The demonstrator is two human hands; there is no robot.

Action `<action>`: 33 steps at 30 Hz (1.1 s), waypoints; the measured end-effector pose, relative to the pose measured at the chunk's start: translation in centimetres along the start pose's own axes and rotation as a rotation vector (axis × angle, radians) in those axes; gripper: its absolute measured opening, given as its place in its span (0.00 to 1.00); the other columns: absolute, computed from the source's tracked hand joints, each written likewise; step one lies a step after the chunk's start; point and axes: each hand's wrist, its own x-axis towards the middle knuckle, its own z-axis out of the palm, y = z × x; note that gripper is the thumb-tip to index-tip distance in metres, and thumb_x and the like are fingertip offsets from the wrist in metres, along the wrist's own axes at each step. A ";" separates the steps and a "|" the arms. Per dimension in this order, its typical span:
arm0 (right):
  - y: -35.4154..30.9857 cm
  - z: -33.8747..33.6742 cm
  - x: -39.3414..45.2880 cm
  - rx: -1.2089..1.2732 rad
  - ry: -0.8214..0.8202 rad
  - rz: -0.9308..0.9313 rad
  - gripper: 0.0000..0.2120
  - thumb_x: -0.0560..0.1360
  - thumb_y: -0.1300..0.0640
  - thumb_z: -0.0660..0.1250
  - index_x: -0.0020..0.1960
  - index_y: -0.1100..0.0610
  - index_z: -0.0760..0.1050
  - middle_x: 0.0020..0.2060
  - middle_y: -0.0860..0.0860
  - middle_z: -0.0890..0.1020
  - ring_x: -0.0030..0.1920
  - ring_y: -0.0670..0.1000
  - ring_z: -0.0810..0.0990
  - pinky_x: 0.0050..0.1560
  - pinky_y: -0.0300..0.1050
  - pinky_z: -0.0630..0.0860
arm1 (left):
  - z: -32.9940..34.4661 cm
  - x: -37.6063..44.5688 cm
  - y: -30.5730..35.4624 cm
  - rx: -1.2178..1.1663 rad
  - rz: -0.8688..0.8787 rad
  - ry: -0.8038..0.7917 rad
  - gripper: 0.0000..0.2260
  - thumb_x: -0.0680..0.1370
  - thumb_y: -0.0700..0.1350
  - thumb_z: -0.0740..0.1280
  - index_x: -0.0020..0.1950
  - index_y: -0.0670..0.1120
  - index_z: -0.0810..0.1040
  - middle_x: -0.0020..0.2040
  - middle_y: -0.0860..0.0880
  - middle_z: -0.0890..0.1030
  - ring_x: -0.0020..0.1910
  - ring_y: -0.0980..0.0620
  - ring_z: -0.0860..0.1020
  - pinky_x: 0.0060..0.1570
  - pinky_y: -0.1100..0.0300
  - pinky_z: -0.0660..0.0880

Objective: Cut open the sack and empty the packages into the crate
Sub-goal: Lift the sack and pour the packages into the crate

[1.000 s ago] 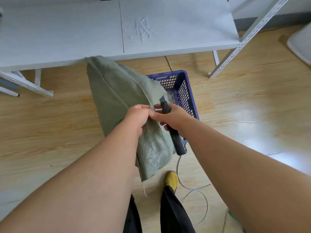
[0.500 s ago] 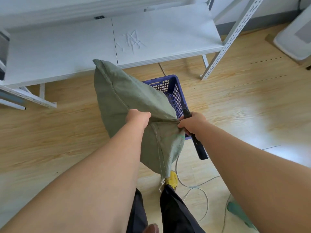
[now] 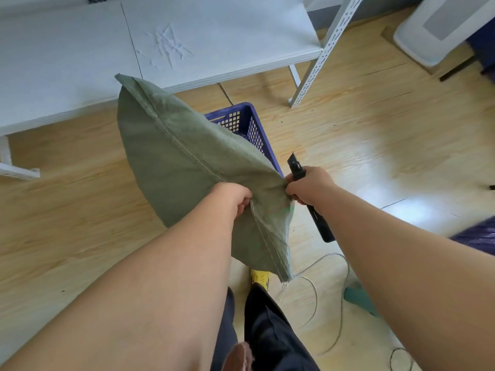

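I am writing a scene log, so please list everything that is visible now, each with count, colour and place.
sack: one, grey-green, held up over the crate
crate: one, blue, on the floor, mostly hidden behind the sack
utility knife: one, black, in the right hand, right of the sack
shelf board: one, white, low, at the top of the view
slotted upright: one, white, at the shelf's right end
floor: light wood
cables: a few, pale, on the floor bottom right
white container: one, top right corner
shoe: one, yellow, under the sack
trousers: dark, bottom centre
left hand: grips the sack's near edge
right hand: grips the sack's corner and the knife
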 end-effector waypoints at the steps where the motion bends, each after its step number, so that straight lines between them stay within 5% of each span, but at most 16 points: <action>1: -0.3 -0.1 -0.2 -0.025 0.025 -0.025 0.09 0.70 0.65 0.67 0.48 0.54 0.79 0.40 0.55 0.83 0.39 0.57 0.80 0.49 0.52 0.81 | -0.2 -0.3 0.6 -0.035 0.008 -0.013 0.09 0.76 0.35 0.66 0.36 0.43 0.71 0.32 0.48 0.72 0.29 0.56 0.69 0.23 0.68 0.64; 4: -2.0 -0.5 -1.0 0.006 0.072 -0.146 0.10 0.70 0.55 0.73 0.50 0.52 0.78 0.44 0.52 0.84 0.42 0.55 0.83 0.51 0.52 0.80 | -0.6 -2.3 3.1 -0.166 0.073 -0.114 0.08 0.75 0.36 0.69 0.39 0.46 0.73 0.33 0.50 0.75 0.30 0.59 0.72 0.19 0.72 0.65; 7: -4.9 -1.3 -2.2 0.047 -0.065 -0.252 0.15 0.65 0.47 0.78 0.47 0.48 0.78 0.38 0.47 0.82 0.36 0.49 0.79 0.44 0.48 0.79 | -0.6 -4.5 5.6 -0.189 0.212 -0.169 0.10 0.74 0.36 0.70 0.41 0.50 0.73 0.35 0.50 0.78 0.32 0.56 0.75 0.24 0.67 0.68; 11: -7.5 -1.9 -3.1 -0.192 0.022 -0.307 0.15 0.66 0.54 0.76 0.49 0.50 0.75 0.39 0.48 0.80 0.36 0.47 0.76 0.32 0.40 0.71 | -1.4 -6.4 7.5 -0.160 0.338 -0.215 0.08 0.72 0.36 0.72 0.42 0.48 0.77 0.35 0.48 0.81 0.26 0.54 0.80 0.22 0.67 0.71; 14: -7.8 -2.2 -3.5 -0.061 0.123 -0.295 0.10 0.70 0.62 0.68 0.48 0.51 0.80 0.40 0.50 0.82 0.38 0.50 0.77 0.34 0.41 0.73 | -2.5 -6.9 8.0 -0.078 0.412 -0.265 0.06 0.75 0.39 0.70 0.47 0.50 0.79 0.37 0.50 0.82 0.34 0.54 0.81 0.30 0.63 0.76; 16: -7.8 -2.2 -3.8 -0.003 0.087 -0.286 0.10 0.70 0.63 0.67 0.45 0.50 0.80 0.37 0.48 0.80 0.37 0.49 0.78 0.36 0.41 0.75 | -3.5 -6.5 8.5 0.186 0.522 -0.086 0.12 0.77 0.36 0.63 0.53 0.53 0.79 0.45 0.51 0.80 0.46 0.51 0.80 0.41 0.57 0.77; 19: -7.9 -2.4 -4.3 0.035 0.052 -0.301 0.11 0.69 0.64 0.67 0.41 0.49 0.78 0.36 0.48 0.80 0.35 0.48 0.77 0.34 0.40 0.74 | -5.1 -6.1 9.2 0.917 0.765 0.305 0.30 0.73 0.29 0.57 0.64 0.61 0.75 0.62 0.52 0.68 0.60 0.49 0.70 0.49 0.55 0.73; 22: -8.5 -3.0 -4.6 0.090 0.069 -0.339 0.11 0.68 0.65 0.66 0.39 0.49 0.78 0.35 0.50 0.80 0.33 0.49 0.76 0.35 0.42 0.75 | -5.8 -6.1 9.6 1.236 0.929 0.293 0.27 0.74 0.32 0.58 0.63 0.60 0.74 0.66 0.53 0.68 0.61 0.48 0.71 0.51 0.53 0.72; 27: -8.9 -4.1 -5.3 0.115 0.169 -0.367 0.10 0.68 0.64 0.66 0.40 0.49 0.79 0.35 0.49 0.81 0.35 0.50 0.78 0.37 0.45 0.77 | -5.1 -7.4 12.9 1.198 0.926 0.398 0.15 0.75 0.35 0.58 0.57 0.47 0.77 0.55 0.46 0.75 0.49 0.46 0.73 0.44 0.57 0.66; 30: -8.9 -5.0 -5.7 0.179 0.238 -0.348 0.10 0.68 0.63 0.67 0.38 0.47 0.78 0.33 0.47 0.80 0.35 0.49 0.77 0.41 0.48 0.79 | -4.2 -9.0 14.8 1.089 1.017 0.432 0.14 0.74 0.33 0.58 0.51 0.47 0.79 0.56 0.47 0.77 0.52 0.47 0.75 0.44 0.60 0.67; 33: -8.8 -6.5 -6.4 0.189 0.273 -0.332 0.09 0.69 0.62 0.69 0.41 0.48 0.78 0.33 0.45 0.79 0.34 0.48 0.77 0.34 0.42 0.75 | -3.8 -10.7 16.3 0.976 1.151 0.445 0.13 0.76 0.34 0.60 0.49 0.47 0.80 0.54 0.48 0.79 0.53 0.48 0.76 0.45 0.59 0.70</action>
